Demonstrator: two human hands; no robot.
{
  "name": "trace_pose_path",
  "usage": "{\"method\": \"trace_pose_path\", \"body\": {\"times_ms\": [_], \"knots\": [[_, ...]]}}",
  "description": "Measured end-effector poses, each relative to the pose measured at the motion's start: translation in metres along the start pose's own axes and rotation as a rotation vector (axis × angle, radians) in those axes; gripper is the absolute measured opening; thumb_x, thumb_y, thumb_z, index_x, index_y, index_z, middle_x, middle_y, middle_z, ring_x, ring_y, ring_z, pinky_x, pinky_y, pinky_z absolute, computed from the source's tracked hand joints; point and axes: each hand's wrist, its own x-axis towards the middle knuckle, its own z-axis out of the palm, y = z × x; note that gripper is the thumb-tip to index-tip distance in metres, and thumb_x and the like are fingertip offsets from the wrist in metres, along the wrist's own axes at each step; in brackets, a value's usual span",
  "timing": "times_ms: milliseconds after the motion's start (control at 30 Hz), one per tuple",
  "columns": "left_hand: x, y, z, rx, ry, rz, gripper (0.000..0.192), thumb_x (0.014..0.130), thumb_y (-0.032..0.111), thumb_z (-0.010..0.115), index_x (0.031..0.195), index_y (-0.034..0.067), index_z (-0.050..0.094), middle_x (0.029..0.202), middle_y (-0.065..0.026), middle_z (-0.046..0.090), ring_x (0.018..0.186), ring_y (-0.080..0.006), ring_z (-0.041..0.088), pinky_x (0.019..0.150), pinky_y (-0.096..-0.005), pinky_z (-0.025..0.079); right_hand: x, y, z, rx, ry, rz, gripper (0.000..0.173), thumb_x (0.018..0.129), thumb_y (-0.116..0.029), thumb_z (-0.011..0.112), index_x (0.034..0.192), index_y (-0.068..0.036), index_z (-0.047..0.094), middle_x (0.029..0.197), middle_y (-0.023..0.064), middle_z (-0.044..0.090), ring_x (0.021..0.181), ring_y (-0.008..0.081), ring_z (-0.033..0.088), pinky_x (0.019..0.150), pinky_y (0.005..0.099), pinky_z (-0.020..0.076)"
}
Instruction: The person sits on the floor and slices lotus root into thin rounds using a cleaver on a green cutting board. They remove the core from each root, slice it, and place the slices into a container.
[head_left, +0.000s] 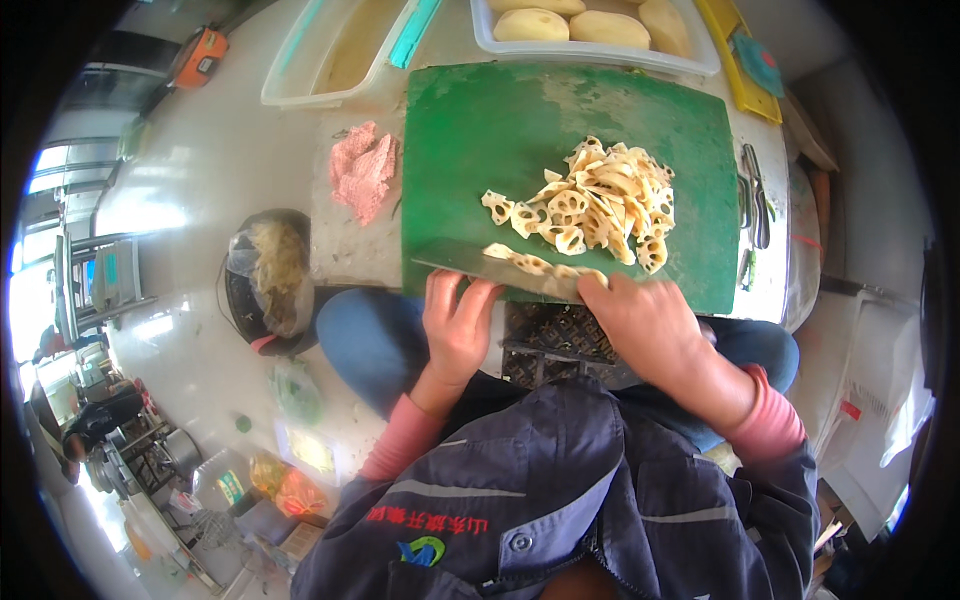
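Observation:
My right hand (645, 322) grips a broad-bladed kitchen knife (517, 279) at its right end. The blade lies slanted along the near edge of a green cutting board (480, 135). Several lotus root slices (529, 262) lie in a row along the blade's far side. My left hand (459, 322) is at the near side of the blade, its fingertips against it and partly hidden. Whether these fingers pinch anything is not visible. A heap of holed lotus root slices (611, 195) rests on the right half of the board, beyond the knife.
Peeled potatoes (609, 30) fill a white tray behind the board. A clear plastic container (300, 82) stands at far left, near a pink cloth (363, 172). Another knife (759, 202) lies right of the board. A dark bucket (232, 300) with a bag of scraps stands lower left.

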Motion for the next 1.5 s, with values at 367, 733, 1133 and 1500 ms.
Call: {"method": "trace_pose_path", "body": {"times_ms": [367,733,1133,1500], "knots": [[-0.004,0.002,0.002,0.085,0.054,0.034,0.036,0.083,-0.004,0.084,0.117,0.005,0.077,0.122,-0.0159,0.066,0.105,-0.0370,0.066,0.090,-0.0455,0.056,-0.054,-0.004,-0.025,0.089,-0.016,0.057,0.015,0.098,-0.010,0.070,0.112,-0.010,0.066,0.080,0.0120,0.064,0.072,0.0384,0.070,0.064,0.0506,0.0556],[-0.007,-0.002,0.005,-0.045,0.039,-0.024,0.034,0.089,-0.010,0.079,0.119,0.005,0.076,0.124,-0.0182,0.064,0.111,-0.0362,0.067,0.093,-0.0411,0.059,0.015,0.011,0.012,0.122,-0.042,0.031,0.013,0.099,-0.015,0.066,0.111,-0.009,0.064,0.081,0.0146,0.072,0.075,0.0385,0.075,0.064,0.0508,0.0593],[0.001,0.004,-0.004,0.101,-0.045,0.116,0.033,0.078,-0.008,0.073,0.108,0.003,0.080,0.125,-0.0198,0.068,0.113,-0.0446,0.066,0.094,-0.0499,0.057,-0.061,0.002,-0.027,0.074,0.026,0.015,0.021,0.096,-0.009,0.071,0.117,-0.011,0.066,0.082,0.0119,0.064,0.072,0.0364,0.071,0.063,0.0487,0.0566],[-0.006,-0.002,-0.005,0.027,-0.020,0.033,0.040,0.074,-0.012,0.073,0.110,0.006,0.079,0.121,-0.0156,0.065,0.109,-0.0400,0.066,0.091,-0.0464,0.057,0.008,0.005,0.007,0.030,-0.052,0.010,0.010,0.101,-0.014,0.064,0.109,-0.009,0.063,0.078,0.0123,0.066,0.068,0.0381,0.071,0.060,0.0503,0.0569]]}}
